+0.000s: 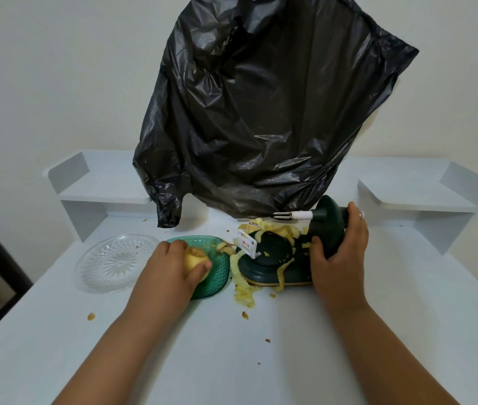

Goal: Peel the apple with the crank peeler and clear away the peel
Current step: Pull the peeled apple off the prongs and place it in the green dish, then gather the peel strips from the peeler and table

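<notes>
My left hand (pixel 173 266) grips a peeled yellow apple (pixel 194 256) over the green bowl (pixel 217 280). My right hand (pixel 338 254) holds the upright body of the dark green crank peeler (pixel 275 252), which stands on the white table. Its metal fork prongs (pixel 283 215) are bare and point left. A white blade piece (pixel 246 244) sticks up from the peeler's round base. Yellow peel strips (pixel 243 283) hang over the base and lie on the table in front of it. More peel (pixel 273 228) is heaped behind the peeler.
A clear glass plate (pixel 115 263) lies left of the bowl. A black rubbish bag (pixel 261 112) hangs over the back of the table (pixel 232 346). White shelf risers (pixel 97 188) stand at both back corners. Small peel crumbs (pixel 91 316) dot the tabletop.
</notes>
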`<state>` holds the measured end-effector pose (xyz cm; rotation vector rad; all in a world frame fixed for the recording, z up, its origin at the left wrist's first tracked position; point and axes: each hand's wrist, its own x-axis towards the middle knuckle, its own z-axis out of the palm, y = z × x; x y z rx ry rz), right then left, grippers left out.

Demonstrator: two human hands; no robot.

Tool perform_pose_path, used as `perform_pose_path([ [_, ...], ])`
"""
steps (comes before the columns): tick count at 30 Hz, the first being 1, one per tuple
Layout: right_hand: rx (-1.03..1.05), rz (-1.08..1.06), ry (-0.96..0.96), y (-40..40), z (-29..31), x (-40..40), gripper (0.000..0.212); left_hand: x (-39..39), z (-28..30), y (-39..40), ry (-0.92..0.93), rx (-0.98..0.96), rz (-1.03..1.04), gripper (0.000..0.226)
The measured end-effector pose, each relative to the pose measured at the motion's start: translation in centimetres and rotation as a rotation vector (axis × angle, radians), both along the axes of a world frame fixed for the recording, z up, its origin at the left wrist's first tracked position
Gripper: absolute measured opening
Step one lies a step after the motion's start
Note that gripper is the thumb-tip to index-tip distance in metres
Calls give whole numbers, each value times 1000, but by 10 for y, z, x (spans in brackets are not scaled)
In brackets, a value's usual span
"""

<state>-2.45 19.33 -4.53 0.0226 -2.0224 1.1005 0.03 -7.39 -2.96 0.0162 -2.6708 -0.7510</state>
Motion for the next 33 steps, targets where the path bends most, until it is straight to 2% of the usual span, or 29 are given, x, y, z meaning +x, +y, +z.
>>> perform_pose_path([
  [6, -47, -10, -9, -6, 2, 6, 74, 6, 4, -8, -25, -60, 27, 44],
  [11, -110, -85, -18, 3, 7, 8, 73, 11, 6, -3, -15, -88, 18, 33],
  [14, -56, -126, -87, 9, 10, 13, 77, 15, 7, 2, -11, -105, 25, 36],
  [17, -21, -125, -186, 12, 15, 19, 89, 27, 15, 13, 173, -46, 17, 39],
  [19, -65, -162, -223, 12, 17, 26, 93, 40, 23, 29, 340, 36, -79, 32],
  [20, -92, -199, -202, 11, 17, 32, 90, 47, 25, 39, 384, 69, -161, 30],
  [22, -99, -239, -60, 5, 14, 44, 67, 60, 21, 60, 351, 121, -332, 28],
  [24, -10, -167, 75, -8, 9, 54, 38, 66, 8, 75, 252, 108, -430, 31],
  [26, 147, -32, 75, -23, 3, 57, 26, 65, -6, 85, 179, 35, -449, 39],
  [30, 431, 5, -116, -30, -8, 51, 29, 53, -19, 92, 128, -74, -436, 51],
  [33, 466, 19, -141, -26, -12, 51, 31, 50, -25, 94, 113, -115, -382, 55],
])
